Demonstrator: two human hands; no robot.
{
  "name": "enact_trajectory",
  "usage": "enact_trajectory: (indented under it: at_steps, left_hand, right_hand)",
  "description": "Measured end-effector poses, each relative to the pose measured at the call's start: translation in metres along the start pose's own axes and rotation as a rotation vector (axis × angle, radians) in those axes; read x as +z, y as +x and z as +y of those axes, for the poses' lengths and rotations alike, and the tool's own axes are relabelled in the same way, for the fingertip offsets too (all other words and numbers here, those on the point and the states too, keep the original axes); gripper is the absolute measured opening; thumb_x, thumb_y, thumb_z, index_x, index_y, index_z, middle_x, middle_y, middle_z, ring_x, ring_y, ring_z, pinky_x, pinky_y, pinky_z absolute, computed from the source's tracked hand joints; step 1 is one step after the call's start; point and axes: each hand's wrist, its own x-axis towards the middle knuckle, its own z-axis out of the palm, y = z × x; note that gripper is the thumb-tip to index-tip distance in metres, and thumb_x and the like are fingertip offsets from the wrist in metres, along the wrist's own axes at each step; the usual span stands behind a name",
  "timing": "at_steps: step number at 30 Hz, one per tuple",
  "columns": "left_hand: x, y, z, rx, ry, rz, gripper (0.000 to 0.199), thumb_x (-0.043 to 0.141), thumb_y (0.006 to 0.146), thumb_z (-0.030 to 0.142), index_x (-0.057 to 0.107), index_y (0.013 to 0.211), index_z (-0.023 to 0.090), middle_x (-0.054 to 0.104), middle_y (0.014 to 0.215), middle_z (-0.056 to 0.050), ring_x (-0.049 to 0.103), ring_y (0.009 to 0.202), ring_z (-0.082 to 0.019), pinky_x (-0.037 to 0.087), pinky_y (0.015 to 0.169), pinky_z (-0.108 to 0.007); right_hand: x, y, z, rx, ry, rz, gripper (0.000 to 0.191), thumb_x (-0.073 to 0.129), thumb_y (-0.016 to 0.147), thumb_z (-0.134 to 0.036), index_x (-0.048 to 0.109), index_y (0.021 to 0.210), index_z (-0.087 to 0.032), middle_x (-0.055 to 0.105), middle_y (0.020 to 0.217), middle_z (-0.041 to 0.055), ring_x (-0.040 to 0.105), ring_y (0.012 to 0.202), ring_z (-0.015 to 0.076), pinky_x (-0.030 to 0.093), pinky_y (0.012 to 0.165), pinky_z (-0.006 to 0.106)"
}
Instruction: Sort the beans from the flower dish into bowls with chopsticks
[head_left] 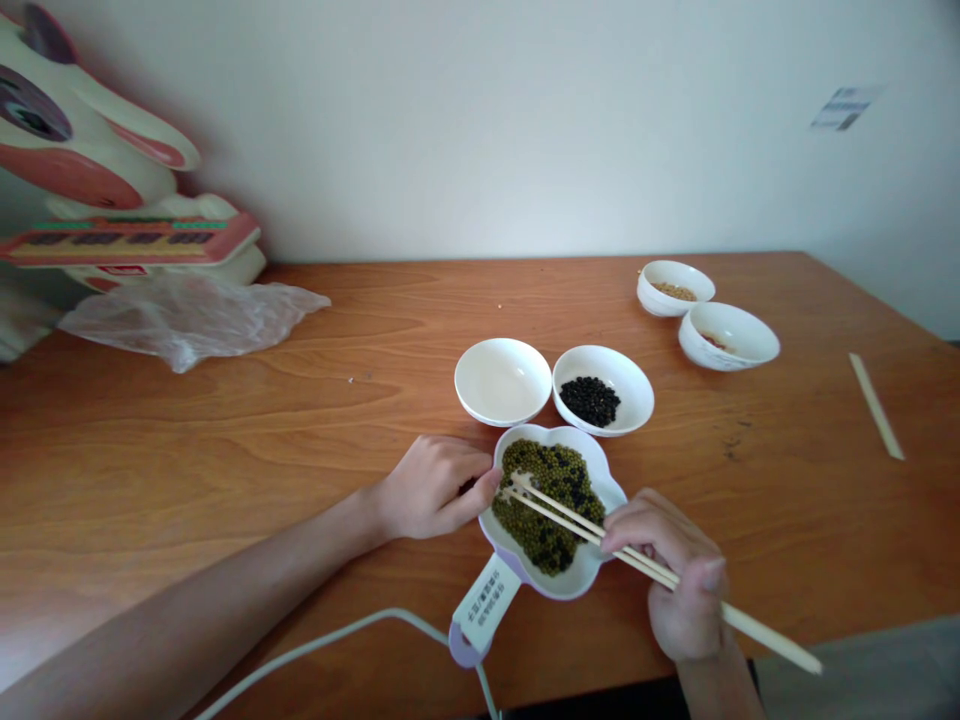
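A flower-shaped dish (611, 490) with a labelled handle holds mixed green and black beans. My left hand (441, 487) pinches the dish's left rim between thumb and fingers. In my right hand (670, 570) is a pair of wooden chopsticks (769, 636), their tips down among the beans near the left side of the dish. Just behind the dish stand a white bowl (502, 382) with nothing visible in it and, touching it on the right, a second white bowl (634, 392) with black beans inside.
Two more bowls stand back right, one with yellowish grains (675, 292), one with a little reddish content (739, 340). A light strip (876, 406) lies far right. A plastic bag (199, 318) and toy keyboard (135, 240) sit back left. A white cable (330, 632) crosses the front.
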Motion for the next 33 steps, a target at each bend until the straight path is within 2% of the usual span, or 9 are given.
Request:
enact_trajectory:
  at_steps: [9,19,26,33]
  left_hand:
    - [0.001,-0.001,-0.001,0.004,-0.004,0.007,0.039,0.035,0.110,0.033,0.047,0.075,0.020,0.060,0.070,-0.001,0.052,0.063,-0.015,0.035,0.065,-0.030]
    - [0.002,-0.001,0.000,-0.004,0.002,0.002,0.038,0.035,0.110,0.032,0.045,0.075,0.021,0.059,0.070,0.000,0.050,0.063,-0.015,0.034,0.065,-0.031]
    - [0.001,-0.001,0.000,-0.018,0.007,-0.002,0.039,0.033,0.110,0.033,0.045,0.075,0.021,0.058,0.069,0.000,0.050,0.062,-0.015,0.033,0.065,-0.031]
    - [0.001,0.001,0.001,-0.018,0.000,0.001,0.039,0.033,0.110,0.034,0.045,0.075,0.020,0.057,0.068,0.000,0.048,0.061,-0.014,0.032,0.064,-0.031]
  right_hand:
    - [0.000,-0.001,0.002,-0.004,0.019,0.060,0.073,0.016,0.108,-0.059,0.076,0.086,-0.023,0.072,0.076,0.0054,0.065,0.072,0.0199,0.049,0.065,0.037]
    - [0.000,0.001,-0.003,-0.037,0.045,0.107,0.074,0.018,0.107,-0.062,0.076,0.082,-0.023,0.071,0.072,0.0049,0.065,0.068,0.0190,0.048,0.062,0.035]
    - [-0.004,-0.001,-0.005,-0.019,0.117,0.254,0.081,0.015,0.104,-0.069,0.078,0.080,-0.024,0.070,0.070,0.0056,0.064,0.066,0.0207,0.048,0.062,0.036]
    - [-0.002,0.006,-0.011,-0.015,0.081,0.187,0.082,0.015,0.101,-0.074,0.070,0.071,-0.022,0.065,0.065,0.0050,0.062,0.061,0.0193,0.045,0.057,0.033]
